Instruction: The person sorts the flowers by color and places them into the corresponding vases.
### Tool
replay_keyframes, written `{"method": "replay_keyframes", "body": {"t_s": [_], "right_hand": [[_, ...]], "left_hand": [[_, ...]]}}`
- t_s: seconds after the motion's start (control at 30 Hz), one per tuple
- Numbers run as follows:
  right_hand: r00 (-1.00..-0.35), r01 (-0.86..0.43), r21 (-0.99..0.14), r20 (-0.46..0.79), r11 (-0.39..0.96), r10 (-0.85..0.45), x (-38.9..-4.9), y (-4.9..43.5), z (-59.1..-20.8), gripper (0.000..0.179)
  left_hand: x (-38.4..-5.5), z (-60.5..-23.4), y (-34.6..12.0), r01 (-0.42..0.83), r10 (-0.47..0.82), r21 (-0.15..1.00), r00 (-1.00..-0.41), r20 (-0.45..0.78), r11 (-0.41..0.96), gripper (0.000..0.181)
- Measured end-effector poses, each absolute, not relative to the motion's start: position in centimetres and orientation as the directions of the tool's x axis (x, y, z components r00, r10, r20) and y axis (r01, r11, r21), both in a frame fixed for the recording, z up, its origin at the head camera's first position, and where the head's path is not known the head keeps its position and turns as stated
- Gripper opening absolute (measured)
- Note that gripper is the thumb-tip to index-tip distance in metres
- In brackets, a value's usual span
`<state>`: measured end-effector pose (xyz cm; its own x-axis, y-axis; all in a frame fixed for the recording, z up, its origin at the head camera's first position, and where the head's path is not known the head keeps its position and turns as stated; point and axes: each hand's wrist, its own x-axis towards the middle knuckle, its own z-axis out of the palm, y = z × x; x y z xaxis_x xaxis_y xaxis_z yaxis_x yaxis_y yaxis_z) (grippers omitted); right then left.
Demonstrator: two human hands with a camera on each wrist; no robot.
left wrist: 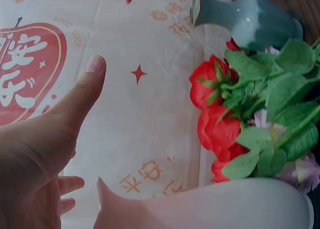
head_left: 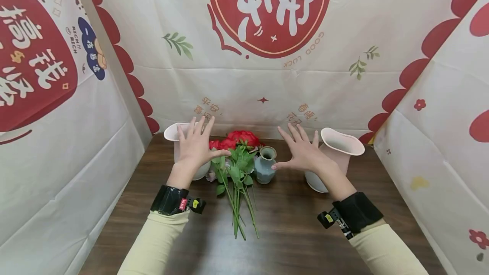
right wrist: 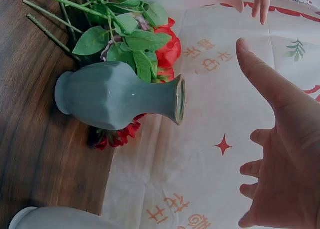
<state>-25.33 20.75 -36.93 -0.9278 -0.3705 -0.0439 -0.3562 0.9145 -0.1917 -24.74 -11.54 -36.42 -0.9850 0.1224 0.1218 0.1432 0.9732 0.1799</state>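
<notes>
Both hands are held up with fingers spread, holding nothing. My left hand [head_left: 196,145] overlaps a pale pink-and-white vase [head_left: 172,133] at the left in the head view. My right hand [head_left: 303,152] is nearest a small blue-green ceramic vase [head_left: 265,166], which stands upright at the middle. Behind the right wrist stands a second pink-and-white vase [head_left: 338,156] with a wavy rim. Between the hands lies a bunch of artificial flowers, with red blooms [head_left: 244,138] toward the back, green leaves [head_left: 240,164] and stems [head_left: 238,211] pointing toward me. Pale purple petals [left wrist: 300,171] show among the leaves.
The dark wooden table [head_left: 286,232] carries all the vases and flowers. A printed white cloth [head_left: 259,84] hangs behind it, with more cloth walls on the left [head_left: 76,173] and right [head_left: 428,160]. Each wrist wears a black strap with a small camera.
</notes>
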Motion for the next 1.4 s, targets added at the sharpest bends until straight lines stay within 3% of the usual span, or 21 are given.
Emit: {"method": "replay_keyframes", "body": {"t_s": [0.63,1.07,1.4], "right_hand": [[-0.923,-0.354,-0.237,-0.070,0.905,-0.379,-25.9,20.9,-38.6,0.117],[-0.925,-0.338,-0.262,-0.086,0.904,-0.371,-26.3,21.0,-39.6,0.118],[-0.927,-0.325,-0.286,-0.092,0.902,-0.363,-26.6,21.2,-40.8,0.118]], "left_hand": [[-25.7,-36.9,-16.6,0.100,0.064,0.205,-0.983,0.175,0.974,0.118],[-25.9,-37.7,-20.1,0.087,0.017,0.316,-0.976,0.217,0.945,0.117],[-25.8,-38.9,-21.9,0.049,-0.025,0.416,-0.985,0.171,0.908,0.125]]}}
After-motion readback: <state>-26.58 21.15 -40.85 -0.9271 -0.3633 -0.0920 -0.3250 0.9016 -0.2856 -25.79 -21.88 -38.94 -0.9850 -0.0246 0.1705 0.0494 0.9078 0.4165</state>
